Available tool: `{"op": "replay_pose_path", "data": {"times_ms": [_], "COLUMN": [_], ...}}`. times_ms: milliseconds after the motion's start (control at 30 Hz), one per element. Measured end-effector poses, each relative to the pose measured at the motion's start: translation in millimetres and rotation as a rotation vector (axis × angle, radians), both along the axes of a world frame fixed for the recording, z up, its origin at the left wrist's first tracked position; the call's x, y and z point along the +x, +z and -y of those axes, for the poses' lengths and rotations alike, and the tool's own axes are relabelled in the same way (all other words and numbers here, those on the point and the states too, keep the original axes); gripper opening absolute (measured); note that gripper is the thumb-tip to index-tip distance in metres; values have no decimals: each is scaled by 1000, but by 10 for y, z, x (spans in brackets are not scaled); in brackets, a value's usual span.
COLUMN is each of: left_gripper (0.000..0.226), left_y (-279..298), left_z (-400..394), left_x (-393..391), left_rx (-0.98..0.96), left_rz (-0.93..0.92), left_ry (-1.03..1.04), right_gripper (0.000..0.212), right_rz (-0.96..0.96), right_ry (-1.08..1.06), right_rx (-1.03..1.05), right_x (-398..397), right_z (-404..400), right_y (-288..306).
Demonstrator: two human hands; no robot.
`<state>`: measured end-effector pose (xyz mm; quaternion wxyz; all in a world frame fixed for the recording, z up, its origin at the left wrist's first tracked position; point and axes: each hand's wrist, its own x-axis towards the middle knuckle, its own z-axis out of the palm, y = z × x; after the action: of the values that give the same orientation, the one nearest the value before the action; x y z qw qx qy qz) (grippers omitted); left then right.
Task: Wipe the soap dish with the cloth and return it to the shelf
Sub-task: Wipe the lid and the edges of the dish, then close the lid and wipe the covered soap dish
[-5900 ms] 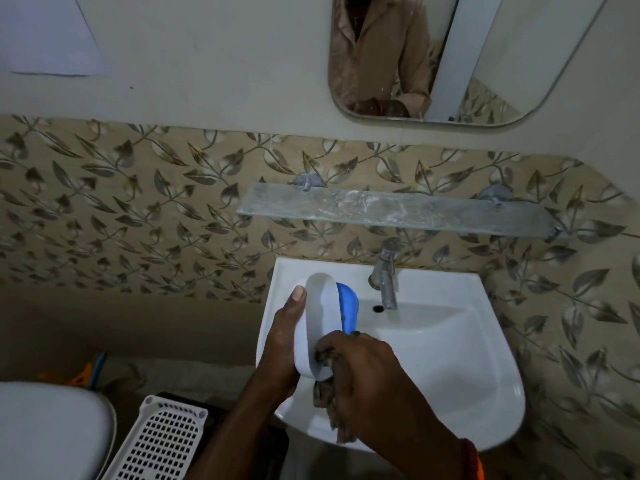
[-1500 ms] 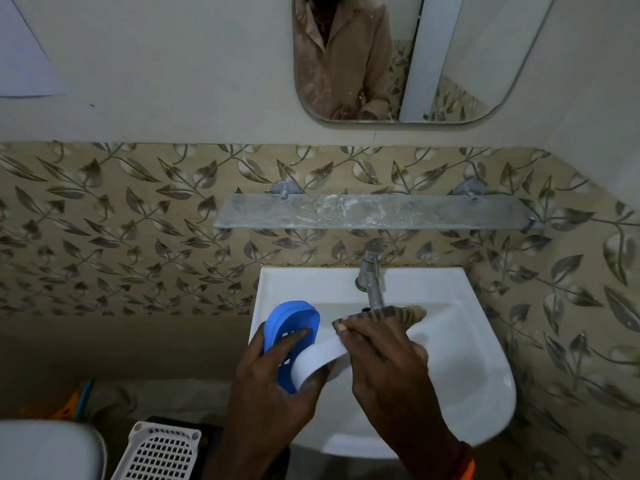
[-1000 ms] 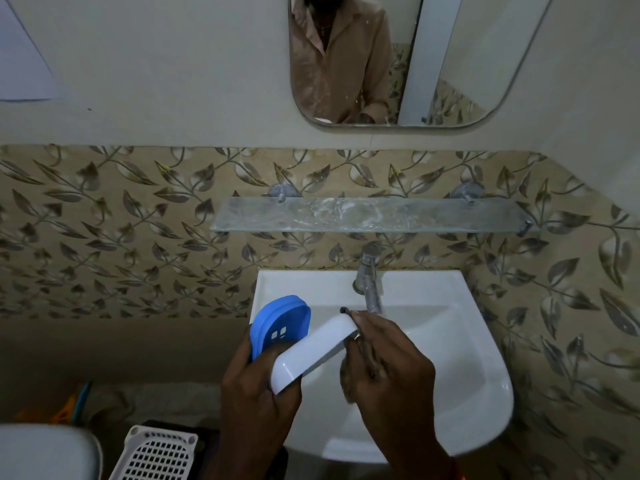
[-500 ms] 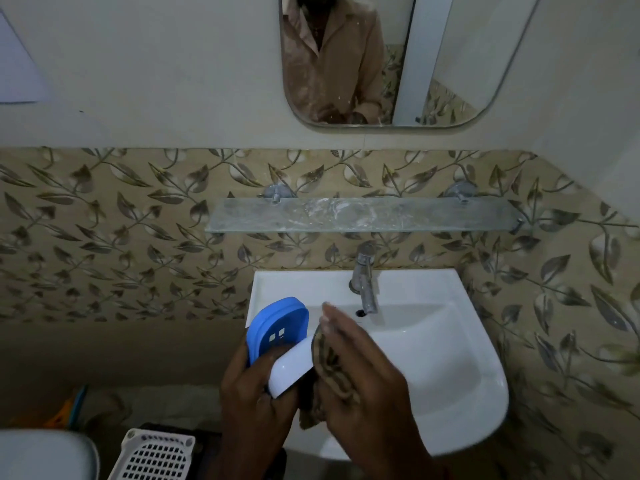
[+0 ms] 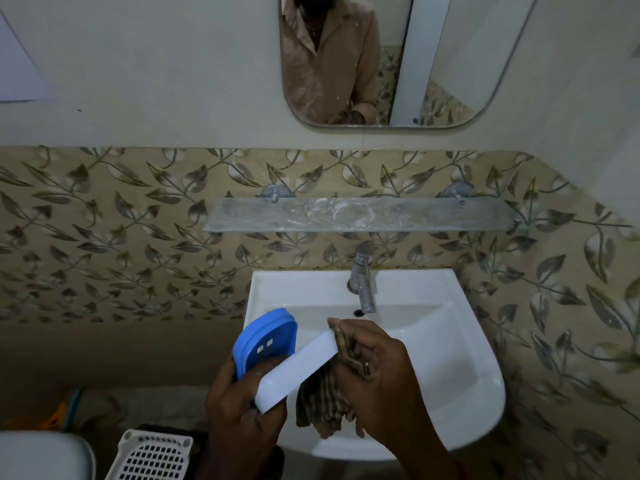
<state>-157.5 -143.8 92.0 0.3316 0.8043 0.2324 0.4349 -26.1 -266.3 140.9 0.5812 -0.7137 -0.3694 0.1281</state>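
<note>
The left hand grips the soap dish over the near-left rim of the sink, its blue tray and white base splayed apart. The right hand's fingers curl round the cloth, pressing it on the base's far end. Judgement: keep the dish braced, sweep edge to edge, then rejoin the parts before lifting to the shelf above the sink.
</note>
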Motion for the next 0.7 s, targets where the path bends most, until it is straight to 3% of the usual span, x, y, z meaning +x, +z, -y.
{"op": "replay_pose_path", "data": {"times_ms": [200,267,500,567,600,700], "left_gripper": [51,54,28,25,35,60], "left_y": [-23,-60,-213,-229,-250,-318], "left_z": [82,101,52,31,23,-2], "left_x": [-35,-47,-52,4,50,207], "left_rx": [-67,-69,-104,-111,-146,-508], "left_rz": [138,176,275,241,202,35], "left_ry": [14,26,16,0,23,121], "right_gripper": [28,24,32,36,35,31], "right_rz": [-384,-423,-457,-395,-318,108], "right_ry": [61,58,64,16,-62,-312], "right_rx": [-66,-95,-114,-97,-96,-45], "right_x": [21,18,-11,-11,-10,25], "right_z": [-6,-10,-69,-81,-89,-121], "right_y": [-74,-120,-223,-241,-247,-245]}}
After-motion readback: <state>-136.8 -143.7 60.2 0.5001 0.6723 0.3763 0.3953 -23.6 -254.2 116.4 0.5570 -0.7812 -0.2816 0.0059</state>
